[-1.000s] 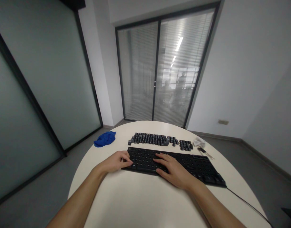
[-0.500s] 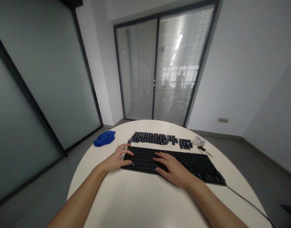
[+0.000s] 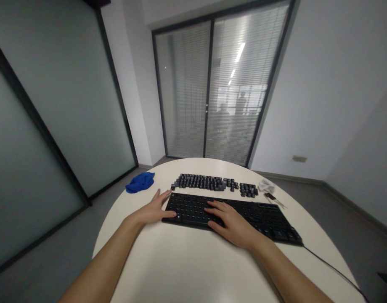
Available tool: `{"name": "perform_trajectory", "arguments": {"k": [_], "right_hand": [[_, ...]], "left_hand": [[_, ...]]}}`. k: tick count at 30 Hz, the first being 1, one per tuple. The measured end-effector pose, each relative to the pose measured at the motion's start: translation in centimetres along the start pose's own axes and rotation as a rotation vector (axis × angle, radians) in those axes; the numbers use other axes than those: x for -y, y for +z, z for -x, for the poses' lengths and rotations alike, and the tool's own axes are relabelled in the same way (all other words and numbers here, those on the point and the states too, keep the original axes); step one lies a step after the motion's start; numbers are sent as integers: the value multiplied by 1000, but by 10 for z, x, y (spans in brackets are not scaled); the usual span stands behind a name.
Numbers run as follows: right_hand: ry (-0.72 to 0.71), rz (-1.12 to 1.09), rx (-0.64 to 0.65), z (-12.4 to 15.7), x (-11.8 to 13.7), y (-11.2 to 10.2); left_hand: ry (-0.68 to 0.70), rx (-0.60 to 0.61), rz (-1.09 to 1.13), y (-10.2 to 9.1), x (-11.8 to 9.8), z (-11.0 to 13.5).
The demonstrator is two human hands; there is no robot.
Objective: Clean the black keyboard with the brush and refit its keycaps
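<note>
A black keyboard (image 3: 193,208) with its keycaps off lies on the round table. At its left end is my left hand (image 3: 154,209), fingers apart; the thumb rests on the lower left corner and the fingertips reach past the upper left corner, near the end keycap of the row behind. My right hand (image 3: 233,223) lies over the keyboard's middle with fingers spread, holding nothing. Behind the keyboard, loose black keycaps (image 3: 201,182) stand in keyboard-like rows, with smaller groups (image 3: 248,190) to the right.
A crumpled blue cloth (image 3: 140,182) lies at the table's left. At the right are a clear plastic bag (image 3: 266,185) and a small tool with thin prongs (image 3: 274,199). The keyboard's cable (image 3: 332,269) runs over the right edge of the table (image 3: 181,269).
My left hand's fingers have lifted off the keyboard's left keys and stretched toward the upper left corner. My right hand has stayed in place. The view has shifted slightly.
</note>
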State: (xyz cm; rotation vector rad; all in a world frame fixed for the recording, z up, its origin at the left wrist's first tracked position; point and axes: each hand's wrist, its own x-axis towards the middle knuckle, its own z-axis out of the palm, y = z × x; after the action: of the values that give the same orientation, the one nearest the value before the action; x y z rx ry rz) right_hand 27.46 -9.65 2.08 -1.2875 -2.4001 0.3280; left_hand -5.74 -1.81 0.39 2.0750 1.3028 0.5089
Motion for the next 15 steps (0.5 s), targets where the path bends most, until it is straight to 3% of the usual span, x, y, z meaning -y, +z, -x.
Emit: {"name": "perform_trajectory", "arguments": {"k": [6,15], "right_hand": [[2,10,-7,0,1,1],[9,12,-11,1,5,-1]], "left_hand": [[-119,33,-51,0,-1,0],[-147,34,-180,-4,-4,1]]}}
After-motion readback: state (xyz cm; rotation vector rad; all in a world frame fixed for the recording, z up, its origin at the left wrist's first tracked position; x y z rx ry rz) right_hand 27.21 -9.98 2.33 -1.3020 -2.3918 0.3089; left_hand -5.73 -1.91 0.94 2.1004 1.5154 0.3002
